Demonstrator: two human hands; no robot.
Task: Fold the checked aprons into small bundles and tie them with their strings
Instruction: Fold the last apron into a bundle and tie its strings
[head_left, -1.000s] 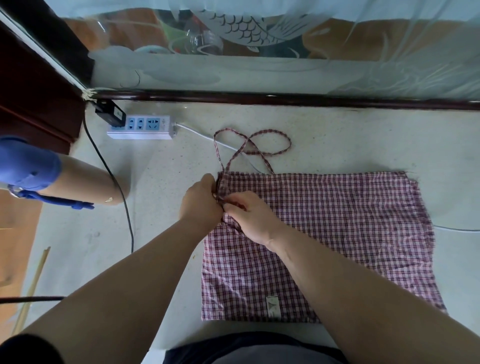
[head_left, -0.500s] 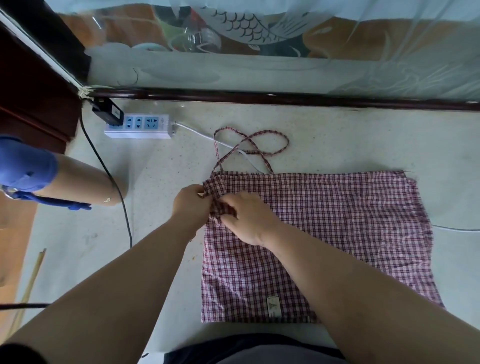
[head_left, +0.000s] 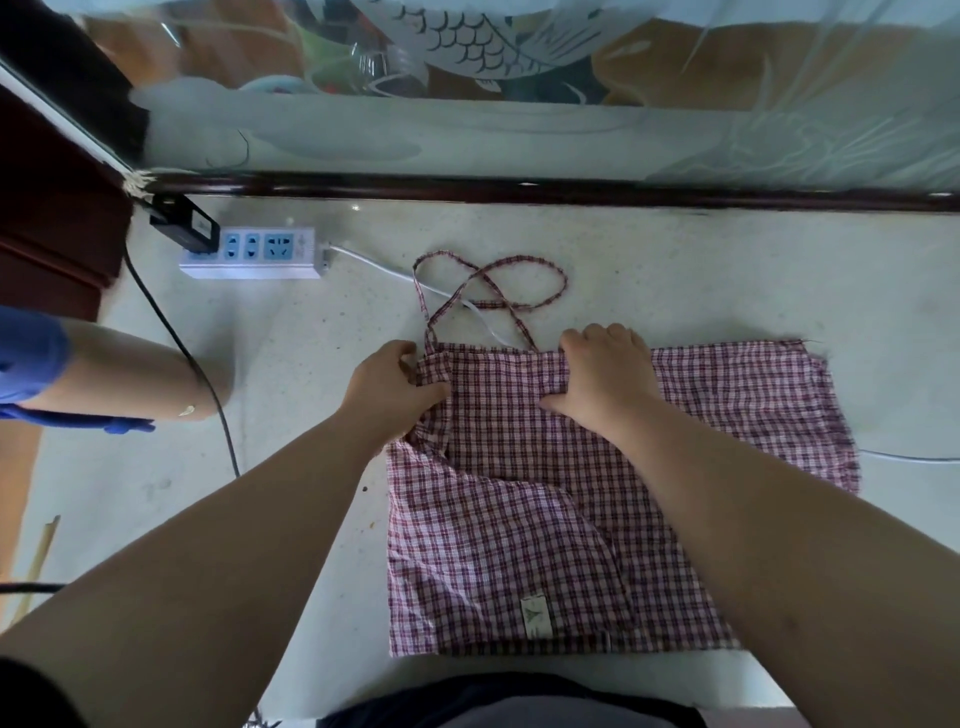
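Holding the far edge of the checked apron (head_left: 519, 519) with both hands, you look to be early in the fold. Your left hand (head_left: 389, 384) pinches the far left corner between thumb and fingers and lifts it slightly. Your right hand (head_left: 605, 374), further right along the same edge, has its fingers curled over the hem and grips a pleat of cloth.

The apron lies on the pale floor (head_left: 727, 270) right in front of you. It is mostly spread out, with a slack diagonal crease running from between your hands toward the near right. Its white label (head_left: 535, 616) sits by the near edge. The strings (head_left: 488, 283) lie untied in a crossed loop just beyond the far edge, across a white cable (head_left: 384, 267).

Judging from this, almost all of the work is left. The cloth has to be folded down to a small bundle, then wrapped and tied with the strings. Only this one apron is in view.
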